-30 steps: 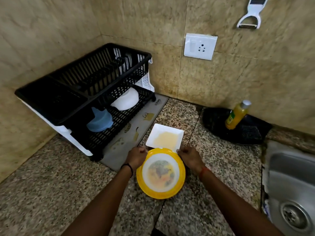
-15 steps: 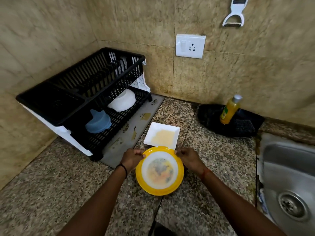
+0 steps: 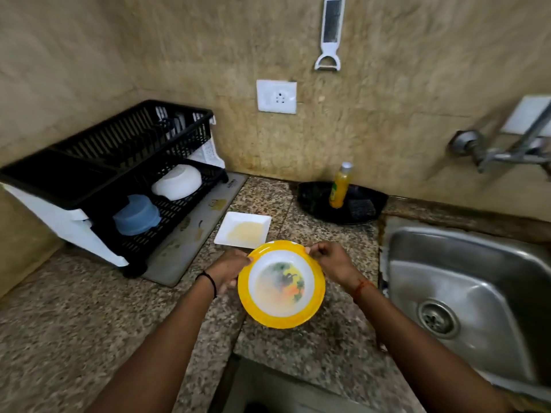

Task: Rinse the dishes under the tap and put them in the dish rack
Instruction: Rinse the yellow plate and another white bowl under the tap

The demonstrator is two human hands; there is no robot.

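Both hands grip the yellow-rimmed plate point(image 3: 281, 284): the left hand point(image 3: 228, 271) pinches its left edge, the right hand point(image 3: 331, 263) its upper right edge. Just behind the plate, a smeared square white dish point(image 3: 243, 233) lies on the granite surface point(image 3: 74, 323). The sink point(image 3: 465, 293) lies right of the plate, the black dish rack point(image 3: 119, 174) far left behind it.

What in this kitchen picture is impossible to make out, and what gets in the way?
- Tap, head view: its spout runs off the right edge, so running water cannot be judged.
- Yellow-rimmed plate: motion blur smears the printed pattern; the underside is hidden.
- Left hand and right hand: fingertips tucked behind the plate's rim.
- Dish rack: upper tier contents too dark to read.
- Yellow bottle: label too small.
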